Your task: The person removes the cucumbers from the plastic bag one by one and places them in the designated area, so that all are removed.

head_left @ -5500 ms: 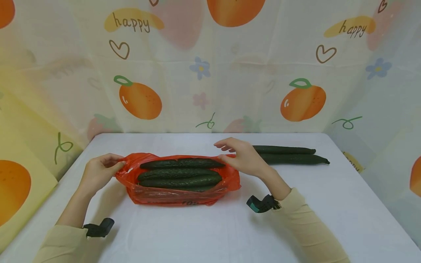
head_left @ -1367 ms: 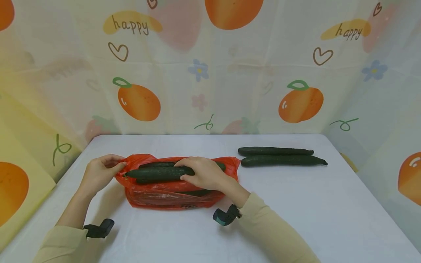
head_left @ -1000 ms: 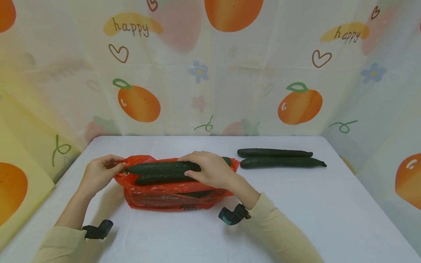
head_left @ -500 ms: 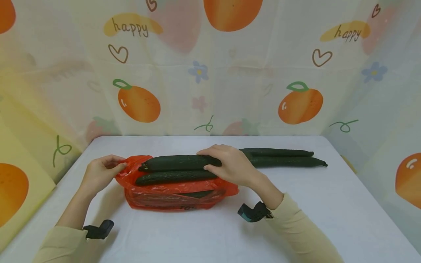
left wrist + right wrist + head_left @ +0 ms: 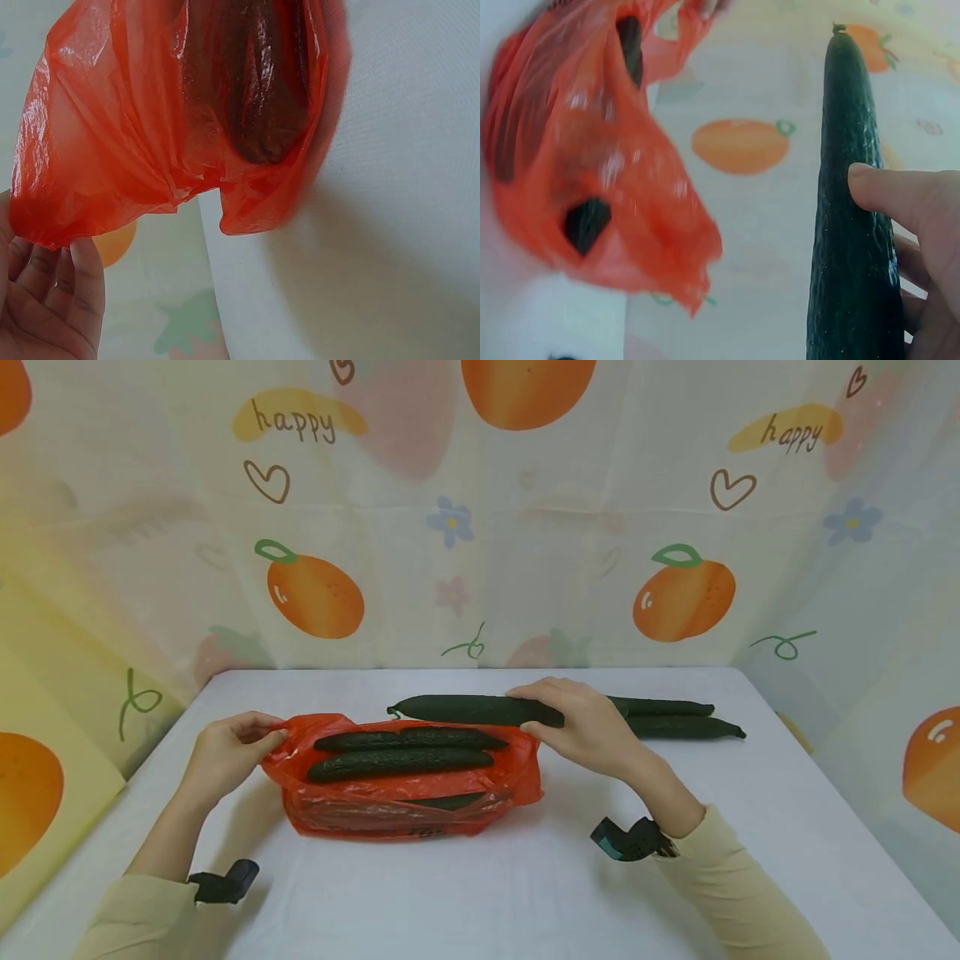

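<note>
A red plastic bag lies on its side on the white table, its mouth facing up and several dark green cucumbers inside. At the bag's left end my left hand pinches the plastic edge between thumb and fingers. My right hand grips another cucumber by its right part and holds it level just behind the bag. In the right wrist view the thumb lies along that cucumber, with the fingers round its far side. The left wrist view has the bag stretched from my left fingertips.
Two more cucumbers lie side by side at the table's back right, partly hidden by my right hand. A printed cloth backdrop rises behind the table and along both sides.
My right hand has drawn a cucumber up out of the bag and carried it right and back, toward the two on the table. My left hand has kept its hold on the bag.
</note>
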Action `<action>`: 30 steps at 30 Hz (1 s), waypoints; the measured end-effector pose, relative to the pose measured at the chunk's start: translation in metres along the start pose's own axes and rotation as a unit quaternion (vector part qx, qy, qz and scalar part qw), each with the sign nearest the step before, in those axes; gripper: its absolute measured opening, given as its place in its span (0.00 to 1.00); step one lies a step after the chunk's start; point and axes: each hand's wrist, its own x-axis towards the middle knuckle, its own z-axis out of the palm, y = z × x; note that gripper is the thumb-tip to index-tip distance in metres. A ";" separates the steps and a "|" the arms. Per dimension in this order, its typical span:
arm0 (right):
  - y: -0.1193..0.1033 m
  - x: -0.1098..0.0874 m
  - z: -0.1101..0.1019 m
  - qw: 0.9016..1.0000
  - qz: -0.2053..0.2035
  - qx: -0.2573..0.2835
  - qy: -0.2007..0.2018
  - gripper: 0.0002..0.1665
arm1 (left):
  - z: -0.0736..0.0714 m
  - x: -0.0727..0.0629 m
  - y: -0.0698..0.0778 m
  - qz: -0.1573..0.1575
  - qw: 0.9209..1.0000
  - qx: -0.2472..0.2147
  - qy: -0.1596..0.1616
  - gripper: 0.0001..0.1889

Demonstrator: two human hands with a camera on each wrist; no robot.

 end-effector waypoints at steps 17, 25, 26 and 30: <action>0.041 -0.035 -0.028 0.999 0.028 -0.026 0.028 0.24 | 0.000 -0.001 0.001 -0.001 1.000 -0.003 0.000 0.14; 0.056 -0.049 -0.037 0.997 0.045 -0.049 0.028 0.24 | 0.000 -0.001 0.000 0.002 1.000 -0.001 0.000 0.14; 0.058 -0.051 -0.039 0.997 0.045 -0.053 0.030 0.24 | 0.000 -0.001 0.000 0.003 1.000 -0.002 0.000 0.14; 0.065 -0.057 -0.044 0.996 0.052 -0.067 0.038 0.24 | -0.001 -0.001 -0.001 0.004 1.000 0.000 0.001 0.14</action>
